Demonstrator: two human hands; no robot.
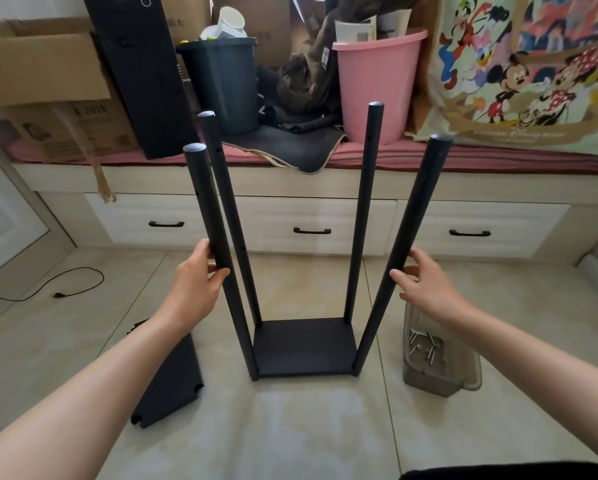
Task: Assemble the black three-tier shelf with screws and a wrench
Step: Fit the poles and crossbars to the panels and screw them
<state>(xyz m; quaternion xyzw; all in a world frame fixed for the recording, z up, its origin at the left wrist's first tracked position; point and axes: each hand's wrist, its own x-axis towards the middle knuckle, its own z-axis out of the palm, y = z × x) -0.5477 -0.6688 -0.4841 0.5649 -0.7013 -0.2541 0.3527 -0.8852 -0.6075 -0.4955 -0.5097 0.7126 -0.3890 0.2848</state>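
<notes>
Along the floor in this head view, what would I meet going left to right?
Cable → loose shelf panels → shelf base with four poles → screw tub.

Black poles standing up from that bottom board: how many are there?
4, one at each corner of the board: near left pole in the left hand, near right pole at the right hand, far left, far right.
</notes>
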